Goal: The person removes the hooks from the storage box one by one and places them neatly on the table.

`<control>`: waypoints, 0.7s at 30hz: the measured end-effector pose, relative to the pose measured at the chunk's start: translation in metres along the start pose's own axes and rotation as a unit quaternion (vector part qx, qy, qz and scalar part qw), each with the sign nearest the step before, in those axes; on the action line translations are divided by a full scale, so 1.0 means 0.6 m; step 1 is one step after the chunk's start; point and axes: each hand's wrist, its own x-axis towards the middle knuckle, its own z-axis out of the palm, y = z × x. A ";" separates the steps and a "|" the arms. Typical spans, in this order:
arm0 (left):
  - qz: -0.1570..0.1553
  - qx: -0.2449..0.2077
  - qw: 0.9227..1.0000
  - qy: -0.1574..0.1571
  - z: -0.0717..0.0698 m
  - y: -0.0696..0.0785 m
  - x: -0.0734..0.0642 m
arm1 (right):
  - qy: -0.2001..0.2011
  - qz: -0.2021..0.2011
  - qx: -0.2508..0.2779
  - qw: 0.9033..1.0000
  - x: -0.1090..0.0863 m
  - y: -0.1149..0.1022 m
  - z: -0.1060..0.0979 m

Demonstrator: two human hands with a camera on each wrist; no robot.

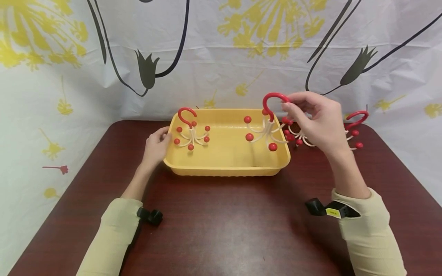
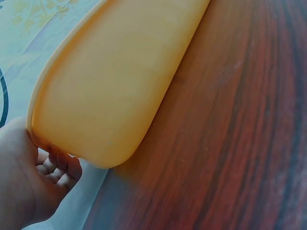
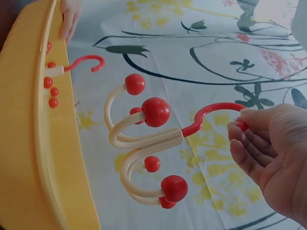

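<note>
A yellow plastic tub [image 1: 221,171] stands on the table. My left hand [image 1: 157,147] grips its left end, fingers curled at the rim in the left wrist view [image 2: 60,167]. With thumb and fingers my right hand [image 1: 321,120] pinches the tip of the red hook of a multi-arm hook hanger [image 1: 269,128], whose cream arms curve up to red balls. This hanger [image 3: 160,140] hangs over the tub's right part. A second such hanger [image 1: 192,134] stands in the tub's left part, hook upward.
More hangers of this kind lie right of the tub, one [image 1: 302,137] beside its wall and another [image 1: 359,115] partly hidden behind my right hand. The dark red-brown table [image 1: 224,230] meets a patterned white cloth [image 1: 207,69] at the back and sides.
</note>
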 end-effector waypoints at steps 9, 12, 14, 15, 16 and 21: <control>0.002 0.001 1.000 0.002 0.000 -0.002 0.001 | 0.018 0.028 -0.025 0.999 -0.010 0.016 -0.042; 0.003 0.001 1.000 0.001 0.000 -0.003 0.001 | 0.020 0.047 -0.041 0.998 -0.013 0.023 -0.055; 0.003 0.001 1.000 0.001 0.000 -0.004 0.001 | 0.022 0.057 -0.051 0.997 -0.016 0.028 -0.065; 0.003 0.001 1.000 0.001 0.000 -0.005 0.001 | 0.024 0.059 -0.056 0.996 -0.017 0.031 -0.069; 0.003 0.000 1.000 0.001 0.001 -0.005 0.001 | 0.026 0.061 -0.057 0.996 -0.019 0.034 -0.074; 0.003 -0.001 1.000 0.000 0.001 -0.004 0.002 | 0.031 0.071 -0.044 0.996 -0.027 0.046 -0.095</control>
